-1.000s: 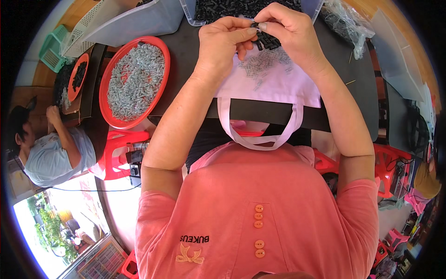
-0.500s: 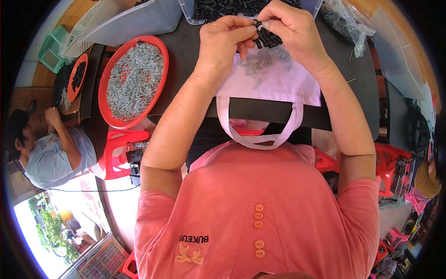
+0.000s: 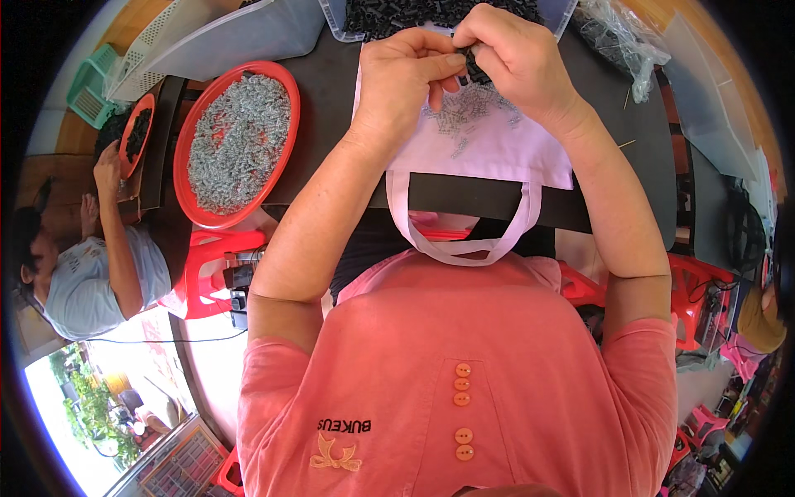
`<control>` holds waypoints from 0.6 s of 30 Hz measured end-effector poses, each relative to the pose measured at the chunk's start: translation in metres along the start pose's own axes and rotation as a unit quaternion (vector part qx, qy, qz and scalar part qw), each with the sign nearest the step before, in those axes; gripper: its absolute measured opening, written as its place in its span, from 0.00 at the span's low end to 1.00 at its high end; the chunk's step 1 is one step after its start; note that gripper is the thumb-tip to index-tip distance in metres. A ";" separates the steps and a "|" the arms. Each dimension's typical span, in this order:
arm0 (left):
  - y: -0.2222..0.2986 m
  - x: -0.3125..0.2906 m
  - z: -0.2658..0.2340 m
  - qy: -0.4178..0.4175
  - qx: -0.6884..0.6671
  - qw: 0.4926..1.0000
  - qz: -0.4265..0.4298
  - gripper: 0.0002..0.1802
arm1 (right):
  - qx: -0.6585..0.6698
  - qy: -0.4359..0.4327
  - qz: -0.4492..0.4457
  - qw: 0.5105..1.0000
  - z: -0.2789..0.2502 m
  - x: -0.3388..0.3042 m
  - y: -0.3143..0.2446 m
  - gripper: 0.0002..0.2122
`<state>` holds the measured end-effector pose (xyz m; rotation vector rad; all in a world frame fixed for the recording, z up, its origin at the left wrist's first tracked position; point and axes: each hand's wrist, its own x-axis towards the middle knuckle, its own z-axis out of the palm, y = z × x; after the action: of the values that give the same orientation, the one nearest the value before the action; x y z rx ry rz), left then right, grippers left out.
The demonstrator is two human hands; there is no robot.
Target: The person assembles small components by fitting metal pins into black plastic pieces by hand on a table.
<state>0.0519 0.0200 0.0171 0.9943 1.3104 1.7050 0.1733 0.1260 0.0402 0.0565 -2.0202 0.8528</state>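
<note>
My left hand (image 3: 402,79) and my right hand (image 3: 523,70) meet over a pale pink cloth bag (image 3: 497,157) at the far side of the table. Pinched in the left fingertips is a small black plastic part (image 3: 463,53), mostly covered. The right thumb and forefinger press together beside it; whatever they hold is hidden. Below the fingertips lies a little heap of black plastic parts (image 3: 477,73), partly behind my hands. Small silver coil springs (image 3: 464,116) are scattered on the cloth nearer to me.
A red round tray (image 3: 184,178) full of silver springs stands to the left. Beyond my hands is a clear bin (image 3: 333,18) of black parts. At far left a co-worker (image 3: 99,273) reaches to an orange tray (image 3: 147,103). A plastic bag (image 3: 638,54) lies at the far right.
My fingertips have drawn closer together and moved slightly, covering more of the black part and the heap. The co-worker's hand has moved up to the orange tray.
</note>
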 end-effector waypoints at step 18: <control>0.002 -0.001 -0.001 0.001 -0.029 0.999 -0.023 0.04 | 0.091 0.086 -0.231 0.965 0.018 0.006 0.020 0.03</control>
<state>0.0510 0.0179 0.0189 0.9223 1.2687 1.7010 0.1496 0.1327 0.0281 0.5194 -1.6639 0.7087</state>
